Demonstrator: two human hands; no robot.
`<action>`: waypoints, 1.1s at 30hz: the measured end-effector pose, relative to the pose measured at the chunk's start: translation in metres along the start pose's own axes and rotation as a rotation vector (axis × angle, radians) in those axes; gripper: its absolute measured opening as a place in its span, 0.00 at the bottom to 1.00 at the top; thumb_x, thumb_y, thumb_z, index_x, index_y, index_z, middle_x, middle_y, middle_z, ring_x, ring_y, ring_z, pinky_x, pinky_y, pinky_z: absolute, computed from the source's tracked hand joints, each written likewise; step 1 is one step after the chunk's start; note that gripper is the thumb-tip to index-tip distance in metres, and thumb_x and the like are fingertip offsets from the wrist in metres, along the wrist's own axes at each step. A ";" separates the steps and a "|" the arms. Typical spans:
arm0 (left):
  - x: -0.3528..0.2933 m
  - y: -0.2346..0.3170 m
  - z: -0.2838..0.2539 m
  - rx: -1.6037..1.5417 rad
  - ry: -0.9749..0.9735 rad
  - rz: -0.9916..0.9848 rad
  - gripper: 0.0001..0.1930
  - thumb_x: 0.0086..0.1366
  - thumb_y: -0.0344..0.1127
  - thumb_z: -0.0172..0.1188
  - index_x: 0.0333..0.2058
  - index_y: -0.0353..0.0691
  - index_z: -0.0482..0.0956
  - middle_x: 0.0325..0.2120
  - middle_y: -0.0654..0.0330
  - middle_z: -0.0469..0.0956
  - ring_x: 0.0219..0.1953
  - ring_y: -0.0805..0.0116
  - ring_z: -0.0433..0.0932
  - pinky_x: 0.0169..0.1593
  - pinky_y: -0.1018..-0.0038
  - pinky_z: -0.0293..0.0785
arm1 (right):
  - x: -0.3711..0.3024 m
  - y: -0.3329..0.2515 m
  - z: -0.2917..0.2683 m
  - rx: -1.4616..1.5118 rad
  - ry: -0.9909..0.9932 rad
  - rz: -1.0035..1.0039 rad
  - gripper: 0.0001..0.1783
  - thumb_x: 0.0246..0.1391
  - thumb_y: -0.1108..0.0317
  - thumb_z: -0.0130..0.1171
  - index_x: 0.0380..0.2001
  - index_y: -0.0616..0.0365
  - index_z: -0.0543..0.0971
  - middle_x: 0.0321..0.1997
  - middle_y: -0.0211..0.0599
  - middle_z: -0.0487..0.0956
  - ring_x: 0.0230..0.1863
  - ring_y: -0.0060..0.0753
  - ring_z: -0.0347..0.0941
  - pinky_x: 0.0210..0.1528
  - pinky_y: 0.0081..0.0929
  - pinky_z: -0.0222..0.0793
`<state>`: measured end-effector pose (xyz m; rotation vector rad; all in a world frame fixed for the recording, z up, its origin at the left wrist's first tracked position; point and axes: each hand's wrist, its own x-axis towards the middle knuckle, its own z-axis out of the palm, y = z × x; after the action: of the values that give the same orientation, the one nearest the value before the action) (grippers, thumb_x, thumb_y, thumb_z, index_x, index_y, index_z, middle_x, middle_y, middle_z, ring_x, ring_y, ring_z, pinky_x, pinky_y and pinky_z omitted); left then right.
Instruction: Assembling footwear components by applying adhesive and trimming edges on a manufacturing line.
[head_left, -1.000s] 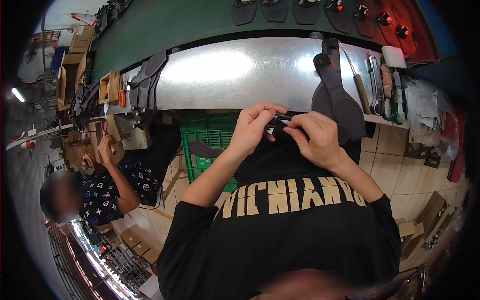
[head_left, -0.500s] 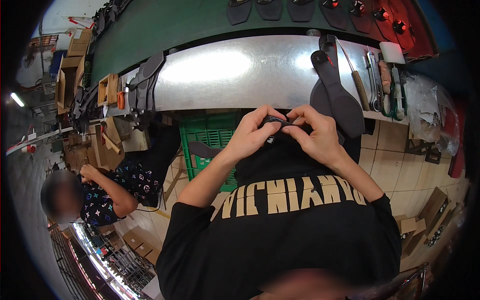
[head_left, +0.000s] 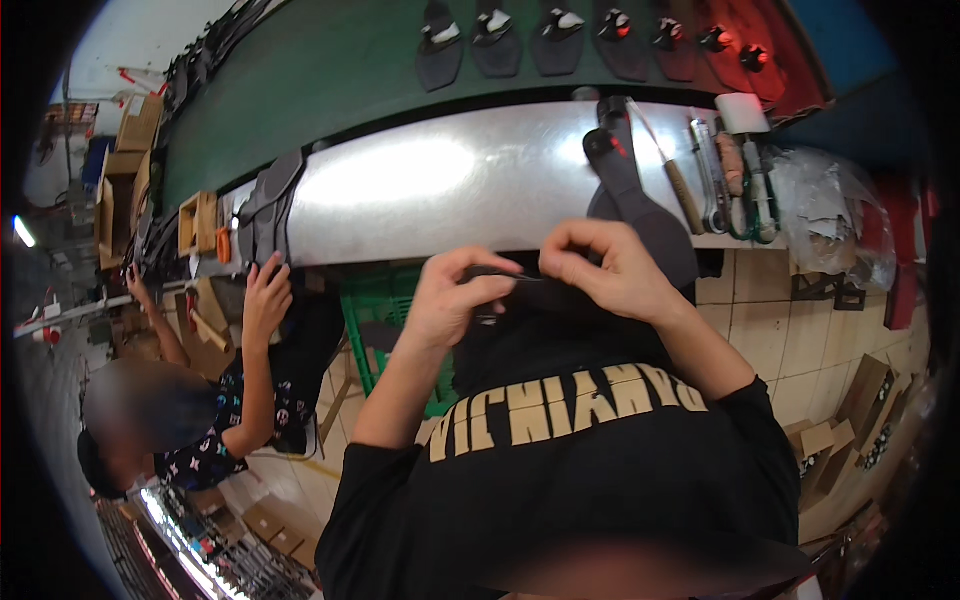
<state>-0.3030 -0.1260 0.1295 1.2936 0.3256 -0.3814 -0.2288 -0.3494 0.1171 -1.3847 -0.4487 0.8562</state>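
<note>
In front of my lap, below the bench edge, my left hand (head_left: 450,298) pinches a thin black strip (head_left: 505,274) between thumb and fingers. My right hand (head_left: 612,270) is a short gap to its right, with thumb and forefinger pressed together; whatever they may hold is too small to make out. Just beyond the right hand, dark grey sole-shaped pieces (head_left: 655,225) lie overlapped at the bench's edge. The lower end of the strip is lost against my black clothing.
Beyond the metal bench (head_left: 430,190), a green belt (head_left: 330,90) carries several dark sole pieces. An awl (head_left: 685,195), wrenches (head_left: 708,170) and scissors (head_left: 760,205) lie at right, beside a plastic bag (head_left: 835,215). A green crate (head_left: 365,310) stands below. A co-worker (head_left: 240,400) reaches toward the bench at left.
My hands have moved apart, the left staying on the black strip. The view has shifted, and the co-worker at left now reaches up to the pieces on the bench.
</note>
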 end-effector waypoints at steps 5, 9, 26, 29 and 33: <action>0.000 -0.012 -0.054 -0.345 0.310 0.162 0.11 0.62 0.26 0.58 0.43 0.31 0.76 0.39 0.52 0.80 0.38 0.64 0.82 0.40 0.69 0.84 | -0.004 -0.021 -0.058 -0.698 0.972 -0.539 0.14 0.51 0.76 0.61 0.43 0.60 0.79 0.43 0.42 0.77 0.47 0.41 0.74 0.50 0.34 0.68; 0.019 -0.040 -0.060 -0.404 0.358 0.066 0.18 0.66 0.30 0.53 0.53 0.29 0.69 0.45 0.47 0.78 0.44 0.57 0.81 0.41 0.70 0.84 | -0.008 0.040 -0.102 -1.256 0.966 -0.157 0.17 0.51 0.76 0.60 0.46 0.60 0.78 0.41 0.44 0.76 0.46 0.48 0.71 0.50 0.39 0.67; 0.037 -0.042 0.001 -1.120 0.208 -0.285 0.08 0.64 0.38 0.61 0.39 0.43 0.79 0.34 0.61 0.82 0.37 0.67 0.80 0.31 0.79 0.78 | -0.004 0.040 0.039 0.177 0.070 0.013 0.37 0.61 0.76 0.51 0.71 0.52 0.53 0.27 0.32 0.77 0.23 0.13 0.66 0.27 0.15 0.64; 0.037 -0.043 0.003 -1.093 0.112 -0.275 0.10 0.63 0.43 0.62 0.36 0.44 0.79 0.33 0.62 0.82 0.33 0.70 0.80 0.21 0.82 0.65 | -0.001 0.051 0.042 0.183 0.095 -0.025 0.34 0.60 0.75 0.52 0.69 0.55 0.57 0.27 0.33 0.78 0.24 0.15 0.67 0.28 0.15 0.65; 0.039 -0.043 0.008 -1.161 0.039 -0.289 0.10 0.63 0.43 0.60 0.35 0.44 0.79 0.32 0.63 0.82 0.29 0.71 0.78 0.18 0.82 0.61 | 0.003 0.061 0.042 -0.159 0.265 -0.336 0.28 0.61 0.75 0.53 0.64 0.61 0.65 0.29 0.33 0.78 0.25 0.18 0.68 0.31 0.17 0.66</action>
<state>-0.2874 -0.1473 0.0775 0.1129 0.6451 -0.3208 -0.2729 -0.3216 0.0647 -1.4909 -0.5331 0.3632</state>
